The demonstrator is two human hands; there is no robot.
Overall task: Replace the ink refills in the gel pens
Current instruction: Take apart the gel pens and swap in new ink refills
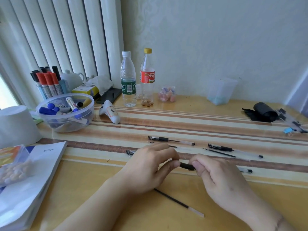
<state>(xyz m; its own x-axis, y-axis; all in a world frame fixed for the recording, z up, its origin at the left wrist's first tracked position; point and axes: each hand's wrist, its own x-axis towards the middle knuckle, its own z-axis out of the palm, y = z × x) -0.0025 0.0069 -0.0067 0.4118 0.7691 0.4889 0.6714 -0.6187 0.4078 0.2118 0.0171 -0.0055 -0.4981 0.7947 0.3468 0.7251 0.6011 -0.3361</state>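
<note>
Both hands met at the centre of the yellow wooden desk with brown stripes [208, 120]. The left hand [150, 167] had its grip pinched on one end of a gel pen with a black rubber sleeve [187, 165], and the right hand [221, 179] had its grip pinched on the other end, so that only the sleeve showed between the two thumbs. The clear tail of this pen emerged at 3 o'clock of the right hand. A loose black ink refill with a clear end [179, 202] lay on the desk at 6 o'clock of the hands, partly under the left wrist. A second clear gel pen with black cap [171, 140] lay at 12 o'clock of the hands, and a third clear gel pen [233, 150] lay at 2 o'clock with a thin black refill [219, 152] just beside it. A round clear plastic bowl of blue markers [65, 112] stood at 10 o'clock, and a clear water bottle with green label [128, 79] and a yellow-capped bottle with red label [147, 77] stood at 12 o'clock near the wall. A white booklet marked "Office" [33, 177] lay at 9 o'clock.
</note>
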